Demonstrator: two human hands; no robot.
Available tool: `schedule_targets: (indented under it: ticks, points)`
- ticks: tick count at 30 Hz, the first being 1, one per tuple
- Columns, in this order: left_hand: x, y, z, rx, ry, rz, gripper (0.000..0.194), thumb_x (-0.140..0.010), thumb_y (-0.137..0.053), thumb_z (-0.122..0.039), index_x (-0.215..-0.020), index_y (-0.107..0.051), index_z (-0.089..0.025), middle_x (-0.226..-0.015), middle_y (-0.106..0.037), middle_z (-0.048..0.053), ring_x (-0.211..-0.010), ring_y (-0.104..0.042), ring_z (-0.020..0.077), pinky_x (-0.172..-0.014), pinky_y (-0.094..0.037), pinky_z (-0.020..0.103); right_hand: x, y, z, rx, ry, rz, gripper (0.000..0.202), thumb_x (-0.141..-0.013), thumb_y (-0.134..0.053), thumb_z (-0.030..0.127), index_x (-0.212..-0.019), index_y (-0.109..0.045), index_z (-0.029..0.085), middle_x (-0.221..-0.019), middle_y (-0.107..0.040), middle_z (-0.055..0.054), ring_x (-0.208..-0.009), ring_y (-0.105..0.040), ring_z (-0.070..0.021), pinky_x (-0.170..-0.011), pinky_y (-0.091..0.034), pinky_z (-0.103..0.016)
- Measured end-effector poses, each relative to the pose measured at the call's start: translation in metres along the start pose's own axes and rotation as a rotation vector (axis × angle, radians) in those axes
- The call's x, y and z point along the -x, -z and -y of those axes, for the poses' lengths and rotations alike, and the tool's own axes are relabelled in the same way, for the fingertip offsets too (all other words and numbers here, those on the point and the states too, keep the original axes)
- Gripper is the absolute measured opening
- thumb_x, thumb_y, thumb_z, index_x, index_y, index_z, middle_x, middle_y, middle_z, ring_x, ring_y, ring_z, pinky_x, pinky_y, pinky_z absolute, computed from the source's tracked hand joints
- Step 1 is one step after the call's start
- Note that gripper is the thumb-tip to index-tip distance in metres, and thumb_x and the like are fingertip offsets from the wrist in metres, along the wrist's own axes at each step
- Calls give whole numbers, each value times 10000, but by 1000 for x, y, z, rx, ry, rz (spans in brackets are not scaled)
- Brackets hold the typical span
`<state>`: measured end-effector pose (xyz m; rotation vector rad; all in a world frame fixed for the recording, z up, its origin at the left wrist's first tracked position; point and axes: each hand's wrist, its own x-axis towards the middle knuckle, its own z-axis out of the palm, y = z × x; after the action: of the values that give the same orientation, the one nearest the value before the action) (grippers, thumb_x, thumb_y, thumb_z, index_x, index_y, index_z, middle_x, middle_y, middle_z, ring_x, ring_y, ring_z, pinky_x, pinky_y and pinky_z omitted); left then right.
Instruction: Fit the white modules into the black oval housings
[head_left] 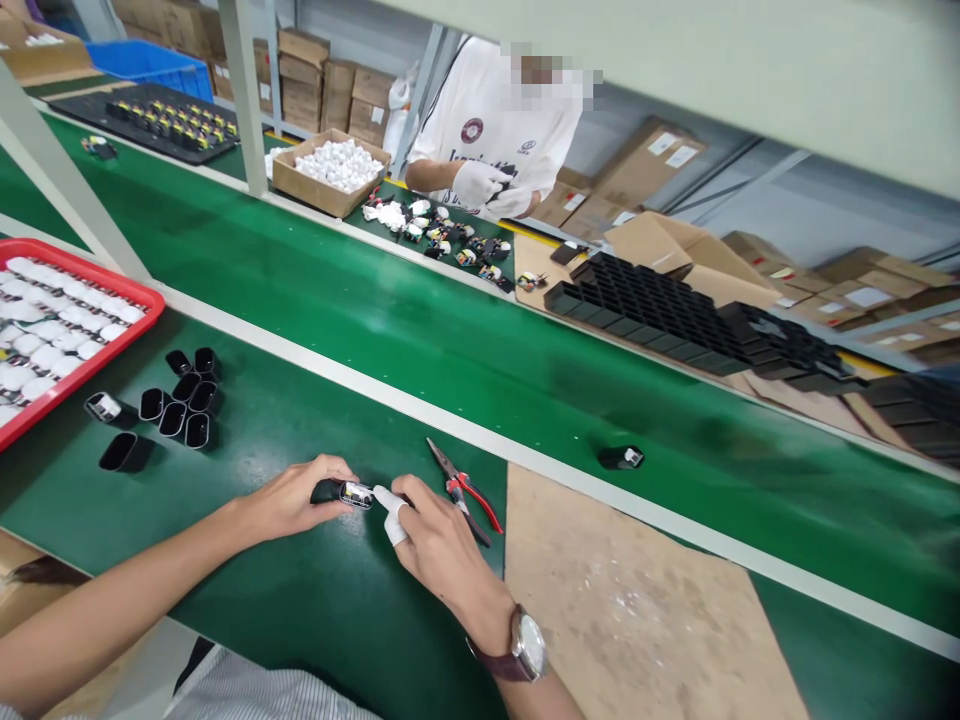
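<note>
My left hand (300, 495) grips a black plastic housing (325, 491) between thumb and fingers, its open end turned to the right. Inside that end a circuit board (355, 493) with white and yellowish parts shows. White finger covers sit on the thumb and a finger of my right hand (431, 540); these fingers are drawn together at the open end and touch its rim. Just beyond my right hand lie long-nose pliers (459, 483) with red and black handles. Several empty black housings (173, 418) stand at the left, beside one filled housing (103, 407).
A red tray (154, 305) of white-topped parts stands at the left. Behind a pale rail (337, 385) runs a green conveyor belt (420, 340), carrying one filled housing (621, 458). Brown board (615, 590) covers the bench at right. Across the belt, a person's gloved hands (480, 186) hold a dark part.
</note>
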<state>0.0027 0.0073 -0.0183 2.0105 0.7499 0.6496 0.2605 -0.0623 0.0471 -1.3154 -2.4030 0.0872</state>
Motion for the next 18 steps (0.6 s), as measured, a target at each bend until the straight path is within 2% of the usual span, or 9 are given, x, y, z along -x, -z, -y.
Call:
schedule_targets:
  ticks: [5,10,18]
  points:
    - [1,0,1,5,2,5,383,-999,-718,-316,-1332,-538,-260,-1294,-716,67,-1169,-741,231,-996,-613,371,2,1,-4,-22,0,-4,231,-952,-472,32,-891,-625,194,-1052,-647,-92,-828,-654,-193,-667,-548,-329]
    - [0,1,-1,-2,-2,-4,384,-1002,-711,-312,-1336,-530,-256,-1285,-716,70,-1166,-743,233,-969,-618,362,3,3,-3,13,-4,5,256,-942,-463,13,-981,-657,176,-1062,-654,-97,-874,-659,-209,-695,-560,-337]
    - [-1,2,-2,6,19,16,379,-1004,-712,-330,-1325,-522,-262,-1285,-713,65,-1175,-738,238,-979,-612,374,-1,4,1,27,-17,15,250,-936,-473,13,-886,-638,194,-1048,-643,-94,-830,-642,-202,-656,-537,-341]
